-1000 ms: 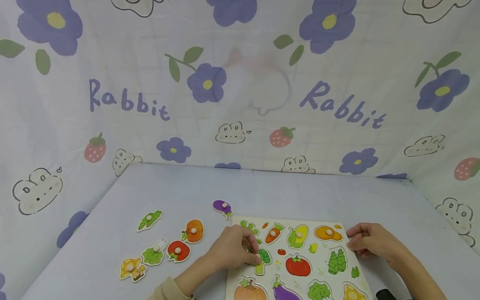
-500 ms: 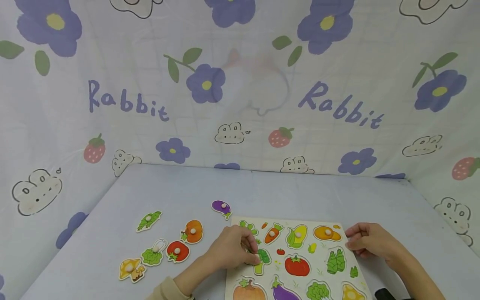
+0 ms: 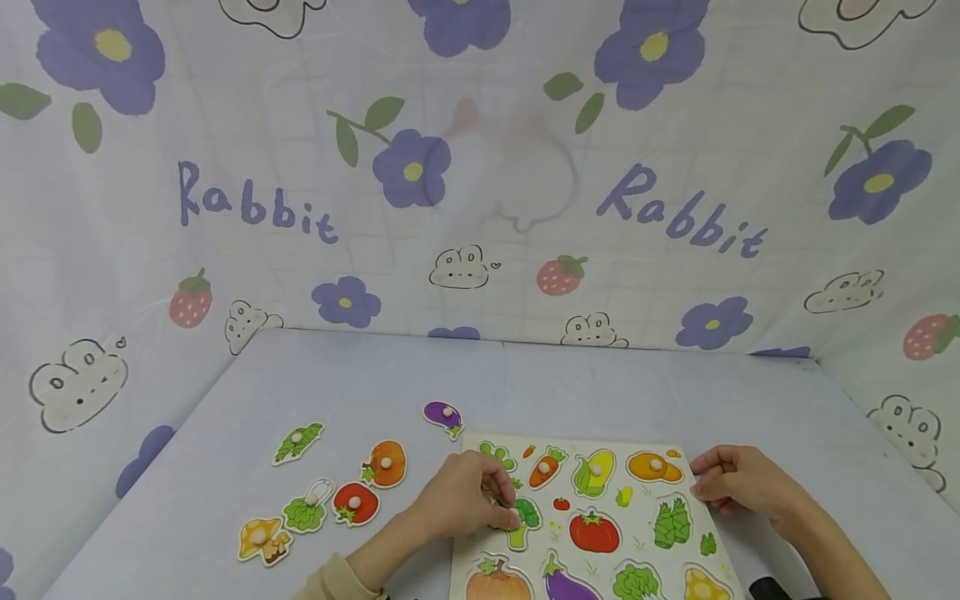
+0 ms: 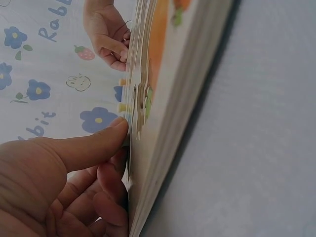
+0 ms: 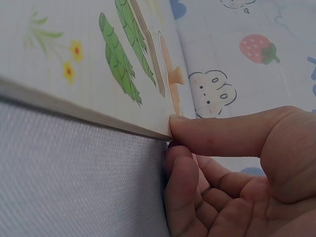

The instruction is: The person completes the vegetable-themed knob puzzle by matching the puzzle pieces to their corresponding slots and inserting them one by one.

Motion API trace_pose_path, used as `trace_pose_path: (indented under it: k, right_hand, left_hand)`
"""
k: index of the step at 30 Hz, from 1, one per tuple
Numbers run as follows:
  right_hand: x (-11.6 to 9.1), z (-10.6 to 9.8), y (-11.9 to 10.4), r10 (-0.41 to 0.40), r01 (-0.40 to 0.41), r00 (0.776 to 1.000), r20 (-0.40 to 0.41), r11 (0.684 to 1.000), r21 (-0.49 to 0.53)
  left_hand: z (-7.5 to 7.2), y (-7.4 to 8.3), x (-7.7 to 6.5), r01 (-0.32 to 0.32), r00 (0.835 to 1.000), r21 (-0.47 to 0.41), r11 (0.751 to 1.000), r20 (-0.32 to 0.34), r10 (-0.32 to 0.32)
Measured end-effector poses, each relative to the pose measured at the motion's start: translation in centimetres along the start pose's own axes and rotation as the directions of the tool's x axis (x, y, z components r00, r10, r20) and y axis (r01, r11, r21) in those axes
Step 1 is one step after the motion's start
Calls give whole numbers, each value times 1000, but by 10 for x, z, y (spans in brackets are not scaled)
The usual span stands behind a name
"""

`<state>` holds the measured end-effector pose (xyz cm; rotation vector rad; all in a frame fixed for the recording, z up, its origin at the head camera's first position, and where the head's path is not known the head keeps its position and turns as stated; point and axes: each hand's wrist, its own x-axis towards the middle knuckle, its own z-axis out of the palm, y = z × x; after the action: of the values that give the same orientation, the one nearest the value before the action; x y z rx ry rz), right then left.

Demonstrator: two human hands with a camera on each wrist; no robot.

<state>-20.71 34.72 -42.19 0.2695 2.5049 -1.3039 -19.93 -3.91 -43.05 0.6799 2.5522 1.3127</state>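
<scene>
A cream wooden knob puzzle board [image 3: 558, 542] with vegetable pictures lies at the front of the table. My left hand [image 3: 468, 496] is over its left part, thumb and forefinger pinching at the broccoli piece [image 3: 528, 517]; the knob there is hidden by the fingers. In the left wrist view the left thumb [image 4: 98, 143] comes right down to the board's face, the other fingers curled beside it. My right hand [image 3: 742, 483] grips the board's far right corner, thumb [image 5: 222, 136] at the top edge and curled fingers below it.
Carrot [image 3: 546, 468], corn [image 3: 595, 473] and potato [image 3: 656, 467] pieces with knobs sit in the board. Loose on the left lie asparagus [image 3: 298, 442], pumpkin [image 3: 387, 465], tomato [image 3: 356, 504], cabbage [image 3: 303, 514] and mushroom [image 3: 264, 539] pieces. An eggplant piece [image 3: 444, 417] lies behind the board.
</scene>
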Motion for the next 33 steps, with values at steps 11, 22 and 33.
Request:
trace_pose_path:
  k: [11,22,33]
  right_hand:
    - [2,0,0,16,-16,1000,-3,1000,8]
    - [3,1,0,22,-22,1000,2,1000,7]
    - [3,0,0,23,-23,1000,-3,1000,4]
  left_hand:
    - [-1,1,0,4,1000,-2,1000,2,-4]
    - [0,1,-2,18,1000,-11,1000,-4,-18]
    - [-40,-20,-34,-73,996,-8,997,-44,72]
